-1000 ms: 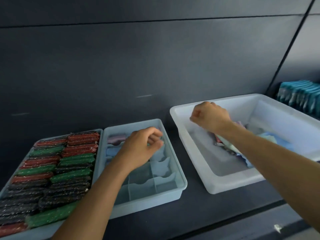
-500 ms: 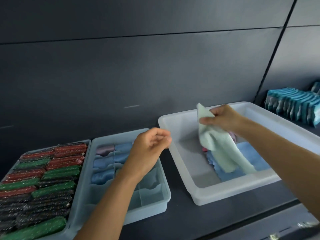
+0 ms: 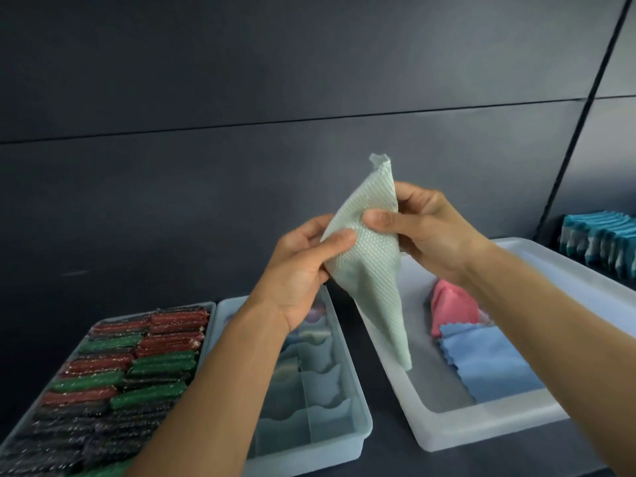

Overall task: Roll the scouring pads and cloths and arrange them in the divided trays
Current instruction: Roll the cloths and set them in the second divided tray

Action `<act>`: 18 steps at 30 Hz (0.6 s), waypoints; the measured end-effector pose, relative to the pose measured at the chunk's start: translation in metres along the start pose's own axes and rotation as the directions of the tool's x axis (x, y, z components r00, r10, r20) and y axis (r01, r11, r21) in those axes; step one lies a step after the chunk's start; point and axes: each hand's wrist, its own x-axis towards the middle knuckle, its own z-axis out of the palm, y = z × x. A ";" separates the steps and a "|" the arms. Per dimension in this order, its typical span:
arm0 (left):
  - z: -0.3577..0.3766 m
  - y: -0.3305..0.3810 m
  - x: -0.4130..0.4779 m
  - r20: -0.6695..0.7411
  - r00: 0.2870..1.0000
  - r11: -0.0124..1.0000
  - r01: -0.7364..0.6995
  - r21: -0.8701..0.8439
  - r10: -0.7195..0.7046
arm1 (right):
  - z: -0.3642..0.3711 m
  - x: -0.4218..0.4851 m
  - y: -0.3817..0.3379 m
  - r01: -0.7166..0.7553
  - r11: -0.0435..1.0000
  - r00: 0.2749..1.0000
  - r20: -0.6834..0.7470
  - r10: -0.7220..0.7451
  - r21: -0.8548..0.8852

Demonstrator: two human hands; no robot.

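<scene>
On the dark surface (image 3: 385, 456) the pad tray (image 3: 20, 421) is sitting full, the divided cloth tray (image 3: 361, 407) is showing mostly empty compartments, loose cloths are waiting in the white bin (image 3: 447, 432), and both hands, left (image 3: 299, 266) and right (image 3: 430, 232), are pinching a pale green cloth (image 3: 371, 270) in mid-air above the trays, unrolled.

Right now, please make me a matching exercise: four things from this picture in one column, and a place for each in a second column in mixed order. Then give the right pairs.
Things:
1. pale green cloth
2. blue cloth
3. rolled scouring pads
4. teal stack

Places:
A. fill the divided tray at far left
B. at the far right edge, beside the wall
C. held up by the left hand and the right hand
D. lying flat in the white bin

Pairs: 1-C, 2-D, 3-A, 4-B
</scene>
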 end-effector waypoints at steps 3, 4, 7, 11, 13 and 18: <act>-0.006 0.010 -0.004 -0.155 0.963 0.973 -0.208 0.101 0.222 | 0.012 0.008 -0.007 -0.014 0.998 0.997 -0.073 0.009 -0.061; -0.008 0.013 -0.005 -0.190 0.937 0.951 -0.266 0.155 0.293 | 0.016 0.011 -0.009 -0.020 0.998 0.994 -0.111 0.013 -0.068; -0.014 0.018 -0.010 -0.245 0.868 0.891 -0.367 0.267 0.431 | 0.027 0.019 -0.013 -0.016 0.999 0.988 -0.153 0.011 -0.031; -0.023 0.022 -0.017 -0.292 0.803 0.837 -0.410 0.362 0.520 | 0.038 0.027 -0.014 0.024 1.000 0.987 -0.159 -0.024 0.000; -0.028 0.021 -0.021 -0.308 0.819 0.861 -0.385 0.332 0.484 | 0.044 0.030 -0.015 0.062 0.998 0.990 -0.126 -0.061 0.003; -0.041 0.010 -0.035 -0.141 0.989 0.964 -0.081 -0.253 0.046 | 0.054 0.030 -0.016 0.093 0.994 0.995 0.026 -0.095 0.054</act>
